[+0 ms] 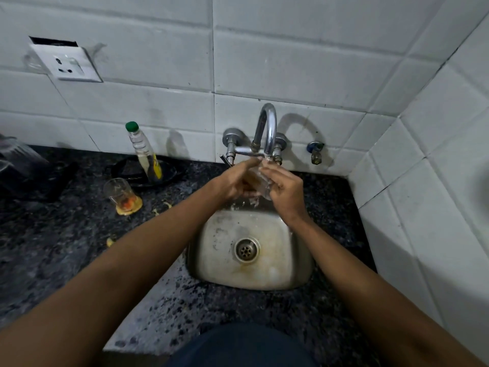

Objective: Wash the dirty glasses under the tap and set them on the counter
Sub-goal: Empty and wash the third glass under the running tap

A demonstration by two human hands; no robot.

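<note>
I am holding a clear glass (260, 178) under the spout of the tap (268, 131), above the back edge of the steel sink (227, 271). My left hand (234, 181) is gripping the glass from the left, fingers curled around its side, and my right hand (287, 190) is gripping it from the right, fingers wrapped over the upper part near the rim. The glass is tilting between my palms, and water is splashing below it onto the sink's back wall. A second glass (119, 193), dirty with orange residue at its bottom, is standing on the dark speckled counter (66, 234) well to the left of the sink, sitting in a small yellowish puddle. Just behind it a plastic bottle with a green cap (144, 152) is leaning on a black plate (169, 172). A few yellow scraps are lying on the counter near the dirty glass. A white socket (67, 63) is hanging loose on the tiled wall above
</note>
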